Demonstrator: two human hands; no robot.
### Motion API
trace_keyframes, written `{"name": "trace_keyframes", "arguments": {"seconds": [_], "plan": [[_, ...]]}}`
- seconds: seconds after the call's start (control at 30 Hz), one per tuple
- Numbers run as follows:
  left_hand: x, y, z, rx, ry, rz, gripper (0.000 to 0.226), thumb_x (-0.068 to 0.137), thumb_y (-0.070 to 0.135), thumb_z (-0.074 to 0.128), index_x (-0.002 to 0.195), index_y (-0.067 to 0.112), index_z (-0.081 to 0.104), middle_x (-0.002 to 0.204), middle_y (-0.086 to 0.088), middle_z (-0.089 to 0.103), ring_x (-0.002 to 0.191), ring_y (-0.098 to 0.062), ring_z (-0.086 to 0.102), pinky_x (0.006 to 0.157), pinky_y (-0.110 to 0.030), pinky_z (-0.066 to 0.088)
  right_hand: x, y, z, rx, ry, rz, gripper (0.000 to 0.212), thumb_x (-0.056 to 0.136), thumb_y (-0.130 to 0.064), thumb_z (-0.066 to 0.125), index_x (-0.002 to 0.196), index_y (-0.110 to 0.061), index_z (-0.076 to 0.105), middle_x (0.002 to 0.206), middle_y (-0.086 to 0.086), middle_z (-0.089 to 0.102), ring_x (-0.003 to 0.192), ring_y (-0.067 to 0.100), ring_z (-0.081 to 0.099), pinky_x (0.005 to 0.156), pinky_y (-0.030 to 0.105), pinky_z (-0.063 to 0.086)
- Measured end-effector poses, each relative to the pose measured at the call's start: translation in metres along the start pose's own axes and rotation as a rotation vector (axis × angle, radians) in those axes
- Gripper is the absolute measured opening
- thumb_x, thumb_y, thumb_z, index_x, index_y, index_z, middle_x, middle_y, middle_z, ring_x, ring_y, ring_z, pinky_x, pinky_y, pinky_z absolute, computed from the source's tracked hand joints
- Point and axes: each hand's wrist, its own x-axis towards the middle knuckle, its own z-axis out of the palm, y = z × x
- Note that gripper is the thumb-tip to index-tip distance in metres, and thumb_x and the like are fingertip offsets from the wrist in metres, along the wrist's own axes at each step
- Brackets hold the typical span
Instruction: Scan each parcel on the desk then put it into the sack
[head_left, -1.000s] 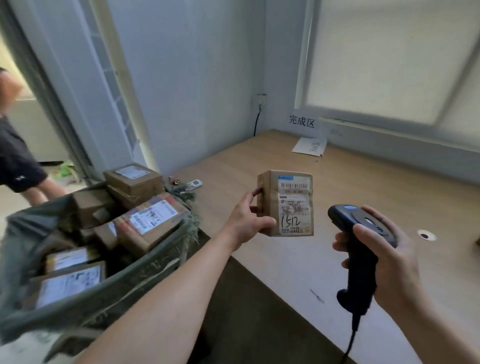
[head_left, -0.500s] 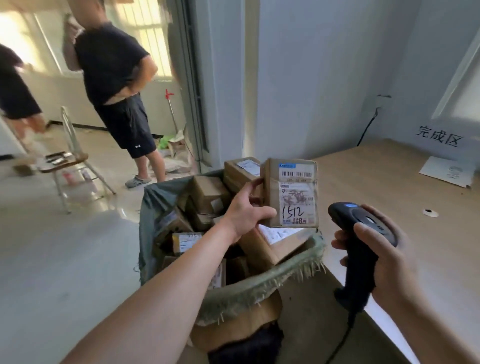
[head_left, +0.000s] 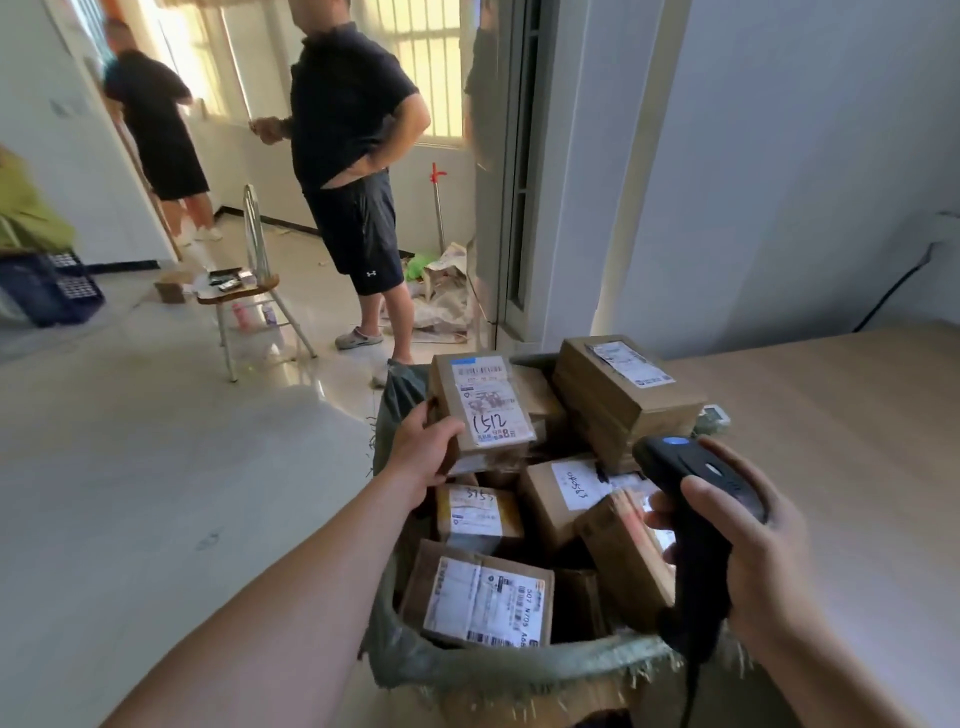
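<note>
Fingers (head_left: 427, 410) of the left hand (head_left: 423, 449) curl round the left edge of a small brown parcel (head_left: 483, 410), with the thumb pressed on its front face near the lower left corner. That parcel is tilted, its label facing up and showing a handwritten 1512. It sits over the far left part of the open grey-green sack (head_left: 519, 670); whether it touches the boxes beneath cannot be told

Inside the sack, nearest the front rim, lies a flat box (head_left: 485, 603) with a large white label. Behind that is a yellow-taped box (head_left: 478, 512), and to its right a box with a number written on its white label (head_left: 566, 493). At the far right of the sack's mouth a bigger carton (head_left: 623, 395) sits on top of the pile

Right of these, the right hand (head_left: 763, 561) is wrapped round the grip of a black scanner (head_left: 691, 467), thumb lying along the side, the scanner's head pointing left over the sack. Its cable (head_left: 688, 691) drops toward the bottom edge. The wooden desk (head_left: 857, 467) stands just beside the sack on the right

Farther back, from the left: a blue crate (head_left: 47, 291) on the floor, a person in dark clothes (head_left: 156, 119) by the window, a metal-legged chair (head_left: 249, 291) with small items on its seat, and a second person in dark shorts (head_left: 353, 156) standing near the doorway
</note>
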Motion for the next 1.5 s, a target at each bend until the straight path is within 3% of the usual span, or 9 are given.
{"name": "trace_keyframes", "arguments": {"seconds": [0.17, 0.33, 0.53, 0.7, 0.97, 1.17, 1.27, 1.4, 1.5], "plan": [[0.043, -0.004, -0.002, -0.012, 0.056, -0.103, 0.034, 0.097, 0.029, 0.057, 0.131, 0.030, 0.059, 0.121, -0.002, 0.065, 0.111, -0.031, 0.060, 0.098, -0.060, 0.046, 0.014, 0.004, 0.011, -0.010, 0.009, 0.035, 0.064, 0.066, -0.018, 0.072, 0.129, -0.020, 0.065, 0.092, 0.025, 0.074, 0.067, 0.039, 0.075, 0.047, 0.031, 0.055], [0.075, -0.002, 0.002, 0.019, 0.108, -0.135, 0.036, 0.104, 0.028, 0.050, 0.140, 0.025, 0.055, 0.136, -0.004, 0.059, 0.130, -0.034, 0.050, 0.106, -0.063, 0.042, 0.025, 0.012, 0.013, -0.031, 0.006, 0.062, 0.057, 0.068, -0.019, 0.070, 0.124, -0.025, 0.066, 0.085, 0.024, 0.075, 0.068, 0.037, 0.074, 0.049, 0.030, 0.055], [0.089, -0.008, 0.009, 0.027, 0.072, -0.176, 0.043, 0.099, 0.045, 0.057, 0.137, 0.026, 0.055, 0.122, -0.003, 0.059, 0.122, -0.034, 0.050, 0.104, -0.065, 0.039, 0.031, 0.023, 0.014, -0.075, 0.026, 0.105, 0.066, 0.068, -0.021, 0.071, 0.133, -0.023, 0.062, 0.088, 0.023, 0.075, 0.074, 0.042, 0.074, 0.062, 0.039, 0.053], [0.098, -0.016, 0.008, -0.016, 0.055, -0.206, 0.050, 0.096, 0.041, 0.061, 0.143, 0.029, 0.049, 0.129, -0.007, 0.059, 0.128, -0.037, 0.050, 0.103, -0.067, 0.042, 0.033, 0.024, 0.018, -0.057, 0.007, 0.118, 0.060, 0.069, -0.018, 0.070, 0.128, -0.022, 0.063, 0.084, 0.023, 0.075, 0.070, 0.039, 0.075, 0.053, 0.033, 0.056], [0.107, -0.019, 0.006, -0.036, 0.066, -0.190, 0.050, 0.096, 0.038, 0.064, 0.142, 0.028, 0.050, 0.132, -0.007, 0.059, 0.129, -0.037, 0.049, 0.101, -0.067, 0.043, 0.042, 0.029, 0.023, -0.055, 0.015, 0.106, 0.060, 0.069, -0.020, 0.071, 0.128, -0.023, 0.063, 0.083, 0.026, 0.073, 0.071, 0.039, 0.073, 0.064, 0.038, 0.051], [0.113, -0.018, 0.008, 0.136, 0.054, -0.108, 0.042, 0.100, 0.039, 0.058, 0.138, 0.021, 0.055, 0.116, 0.000, 0.062, 0.100, -0.017, 0.050, 0.085, -0.041, 0.040, 0.044, 0.037, 0.025, -0.062, 0.012, 0.122, 0.066, 0.066, -0.023, 0.076, 0.131, -0.023, 0.064, 0.088, 0.025, 0.074, 0.076, 0.044, 0.073, 0.066, 0.040, 0.051], [0.116, -0.021, 0.009, 0.194, 0.078, -0.065, 0.044, 0.101, 0.043, 0.055, 0.139, 0.021, 0.054, 0.123, 0.000, 0.063, 0.104, -0.018, 0.051, 0.085, -0.038, 0.042, 0.042, 0.037, 0.024, -0.098, -0.009, 0.131, 0.078, 0.059, -0.020, 0.087, 0.133, -0.023, 0.063, 0.092, 0.025, 0.075, 0.078, 0.044, 0.074, 0.063, 0.041, 0.053], [0.112, -0.027, 0.014, 0.303, 0.158, 0.007, 0.047, 0.100, 0.047, 0.053, 0.139, 0.019, 0.054, 0.127, -0.003, 0.064, 0.103, -0.017, 0.053, 0.081, -0.033, 0.044, 0.034, 0.033, 0.017, -0.077, 0.015, 0.114, 0.062, 0.067, -0.021, 0.074, 0.128, -0.025, 0.063, 0.088, 0.023, 0.076, 0.073, 0.038, 0.075, 0.055, 0.036, 0.055], [0.102, -0.030, 0.019, 0.396, 0.233, 0.074, 0.052, 0.099, 0.055, 0.051, 0.137, 0.019, 0.053, 0.124, -0.002, 0.065, 0.105, -0.019, 0.059, 0.078, -0.033, 0.047, 0.027, 0.031, 0.007, -0.075, 0.042, 0.094, 0.066, 0.064, -0.021, 0.078, 0.129, -0.027, 0.064, 0.092, 0.022, 0.076, 0.073, 0.040, 0.075, 0.058, 0.038, 0.054]]}}
